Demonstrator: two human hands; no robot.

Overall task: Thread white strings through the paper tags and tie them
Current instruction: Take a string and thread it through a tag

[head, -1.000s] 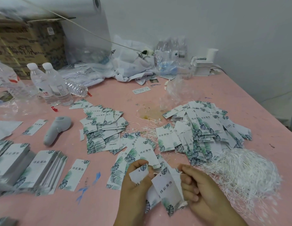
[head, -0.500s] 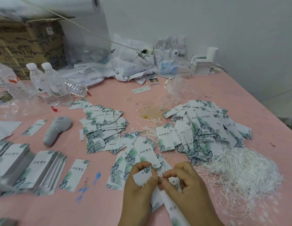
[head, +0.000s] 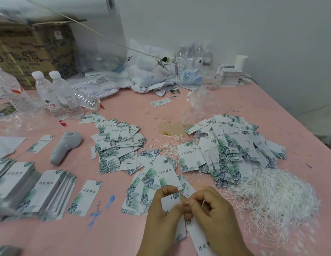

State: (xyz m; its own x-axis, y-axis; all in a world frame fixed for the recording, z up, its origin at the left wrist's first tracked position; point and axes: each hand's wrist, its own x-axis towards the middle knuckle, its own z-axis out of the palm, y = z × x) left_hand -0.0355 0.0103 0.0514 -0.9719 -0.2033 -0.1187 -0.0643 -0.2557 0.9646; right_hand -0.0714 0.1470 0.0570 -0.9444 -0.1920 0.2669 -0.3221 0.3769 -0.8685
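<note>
Both hands hardly moved, pinching tag [head: 170,201] beside string heap [head: 279,196].

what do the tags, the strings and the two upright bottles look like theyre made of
Tags: thin matte card or paper, printed with leaves; flat and crisp-edged.
Strings: fine white cord, limp and tangled; fibre unclear.
Bottles: clear glossy plastic with white caps, seemingly.

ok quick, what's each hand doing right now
Left hand: holding a paper tag.
Right hand: pinching a white string.
</note>
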